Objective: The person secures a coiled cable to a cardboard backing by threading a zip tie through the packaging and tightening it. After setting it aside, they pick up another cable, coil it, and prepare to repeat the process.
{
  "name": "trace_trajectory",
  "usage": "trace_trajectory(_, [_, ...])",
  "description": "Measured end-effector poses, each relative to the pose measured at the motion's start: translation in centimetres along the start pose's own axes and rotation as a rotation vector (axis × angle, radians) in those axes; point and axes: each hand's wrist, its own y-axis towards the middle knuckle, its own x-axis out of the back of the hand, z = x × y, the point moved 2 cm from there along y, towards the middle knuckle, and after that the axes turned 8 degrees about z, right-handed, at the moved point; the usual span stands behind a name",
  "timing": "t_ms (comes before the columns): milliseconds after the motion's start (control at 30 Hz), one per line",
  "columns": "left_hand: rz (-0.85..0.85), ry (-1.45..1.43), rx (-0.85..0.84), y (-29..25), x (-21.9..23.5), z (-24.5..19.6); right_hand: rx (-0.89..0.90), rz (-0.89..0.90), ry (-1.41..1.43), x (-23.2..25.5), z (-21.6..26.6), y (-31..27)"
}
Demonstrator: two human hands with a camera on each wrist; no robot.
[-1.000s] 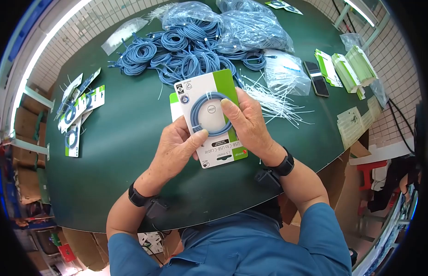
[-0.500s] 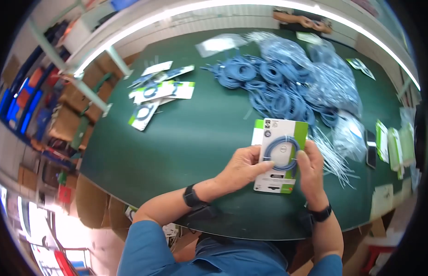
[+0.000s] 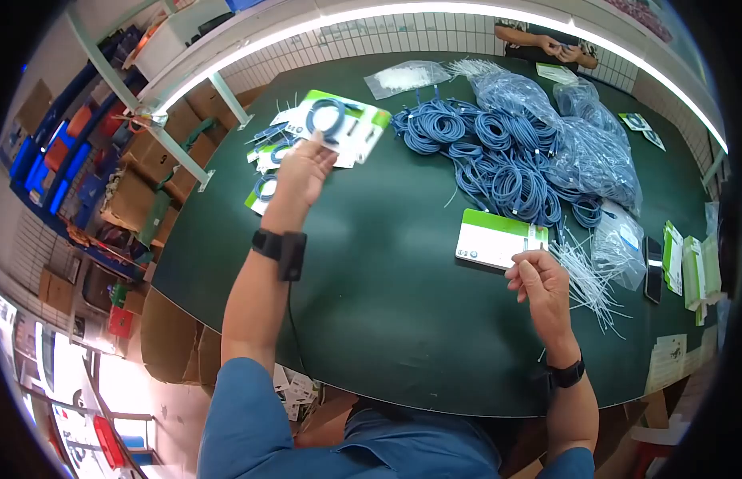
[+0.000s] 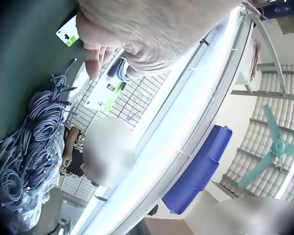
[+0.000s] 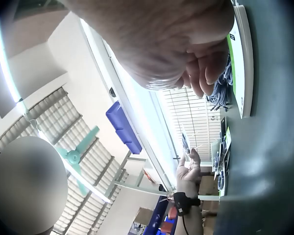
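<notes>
The left hand (image 3: 304,177) pinches a green-and-white card (image 3: 359,128) carrying a coiled blue cable (image 3: 326,118), held above a pile of similar cards (image 3: 261,195) at the table's left. In the left wrist view the fingers (image 4: 94,61) reach over that card (image 4: 102,98). The right hand (image 3: 544,291) is at the near right corner of a flat green-and-white card stack (image 3: 498,240) lying on the table, its fingers loosely bent. From the right wrist view, the fingers (image 5: 201,68) hang beside the stack (image 5: 242,63); whether they touch it is unclear.
Coiled blue cables (image 3: 506,164) and clear bags (image 3: 594,152) cover the back right of the green table (image 3: 371,335). White ties (image 3: 586,279), a phone (image 3: 653,270) and folded cards (image 3: 692,271) lie to the right. Another person's hands (image 3: 558,49) show across the table.
The left hand has carried the cabled card away to the left, over the pile. The right hand has let go of that card and is beside the flat stack. The head view has swung left.
</notes>
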Motion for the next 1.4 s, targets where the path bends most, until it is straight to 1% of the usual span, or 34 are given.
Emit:
trace_trajectory(33, [-0.051, -0.034, 0.024, -0.1, 0.6, -0.4, -0.022, 0.015, -0.013, -0.1, 0.3, 0.0])
trace_trajectory(67, [-0.097, -0.068, 0.059, -0.4, 0.1, -0.6, -0.049, 0.020, -0.027, -0.1, 0.5, -0.2])
trace_trajectory(100, [-0.075, -0.075, 0.097, -0.7, 0.6, 0.2, -0.080, 0.031, -0.052, 0.0, 0.7, -0.2])
trace_trajectory(133, [-0.061, 0.013, 0.159, -1.4, 1.2, 1.4, -0.115, 0.036, -0.073, 0.0, 0.7, -0.1])
trace_trajectory(167, [-0.039, 0.107, 0.219, -2.1, 0.7, 2.9, -0.104, 0.031, -0.073, 0.2, 0.4, 0.0])
trace_trajectory(200, [-0.005, 0.115, 0.265, -2.8, -0.1, 4.8, -0.093, 0.023, -0.069, 0.3, 0.0, 0.0])
trace_trajectory(233, [0.061, 0.203, 0.271, -3.9, -1.4, 5.9, -0.122, -0.020, -0.061, 0.5, -0.3, 0.0])
trace_trajectory(300, [0.187, 0.364, 0.257, -5.9, -4.1, 7.1, -0.059, -0.026, -0.055, 0.8, -0.5, 0.3])
trace_trajectory(333, [0.206, 0.361, 0.279, -6.9, -5.8, 7.4, -0.077, -0.049, -0.055, 1.0, -0.5, 0.3])
trace_trajectory(433, [0.512, 0.781, 0.074, -9.2, -12.4, 7.7, 0.042, -0.177, -0.012, 2.2, 0.1, 0.6])
trace_trajectory(467, [0.527, 0.784, 0.075, -9.1, -13.9, 8.0, 0.043, -0.192, -0.011, 2.7, 0.1, 0.7])
trace_trajectory(567, [0.662, 0.982, -0.136, -7.7, -18.4, 8.7, 0.064, -0.259, 0.024, 4.0, -0.3, 0.8])
trace_trajectory(600, [0.676, 0.983, -0.138, -6.5, -19.2, 9.7, 0.066, -0.272, 0.026, 4.1, -0.3, 0.6])
trace_trajectory(667, [0.711, 1.023, -0.254, -3.5, -20.4, 12.5, 0.060, -0.270, 0.020, 4.1, -0.2, 0.7])
trace_trajectory(700, [0.720, 1.021, -0.260, -2.5, -21.0, 13.8, 0.058, -0.267, 0.016, 4.2, -0.2, 0.7])
trace_trajectory(733, [0.686, 1.012, -0.218, -1.5, -21.8, 15.0, 0.064, -0.276, 0.015, 4.2, -0.1, 0.8])
trace_trajectory(800, [0.620, 0.995, -0.132, -1.0, -24.0, 15.8, 0.051, -0.259, 0.020, 4.1, -0.2, 0.7])
trace_trajectory(833, [0.629, 0.996, -0.138, -1.0, -24.7, 15.9, 0.044, -0.249, 0.022, 4.1, -0.2, 0.8])
trace_trajectory(933, [0.739, 1.534, 0.041, -0.9, -26.1, 16.2, 0.067, -0.243, 0.001, 4.1, -0.6, 0.8])
trace_trajectory(967, [0.742, 1.538, 0.038, -0.5, -25.8, 16.7, 0.076, -0.231, -0.011, 4.0, -0.7, 0.8])
trace_trajectory(1067, [0.604, 1.477, -0.114, 2.0, -23.7, 18.6, 0.072, -0.231, -0.011, 3.8, -0.6, 0.8])
trace_trajectory(1100, [0.604, 1.479, -0.119, 2.1, -23.4, 18.4, 0.067, -0.228, -0.012, 3.8, -0.6, 0.7])
trace_trajectory(1167, [0.519, 1.169, -0.089, 1.9, -22.3, 17.4, 0.070, -0.224, -0.017, 3.8, -0.5, 0.7])
trace_trajectory(1200, [0.476, 1.014, -0.074, 1.5, -21.9, 17.1, 0.069, -0.219, -0.022, 3.7, -0.5, 0.6])
trace_trajectory(1233, [0.476, 1.016, -0.077, 1.0, -21.5, 16.8, 0.067, -0.214, -0.027, 3.7, -0.4, 0.6])
trace_trajectory(1267, [0.435, 0.878, -0.076, 0.1, -21.5, 15.9, 0.069, -0.213, -0.027, 3.6, -0.2, 0.5])
trace_trajectory(1333, [0.352, 0.596, -0.071, -2.2, -21.8, 13.9, 0.012, -0.153, 0.011, 3.3, 0.6, 0.3])
trace_trajectory(1367, [0.351, 0.590, -0.068, -3.8, -22.1, 13.1, -0.022, -0.124, 0.028, 3.2, 0.7, 0.2])
trace_trajectory(1400, [0.394, 0.661, -0.188, -5.8, -22.6, 12.0, -0.030, -0.123, 0.021, 3.0, 0.8, 0.2])
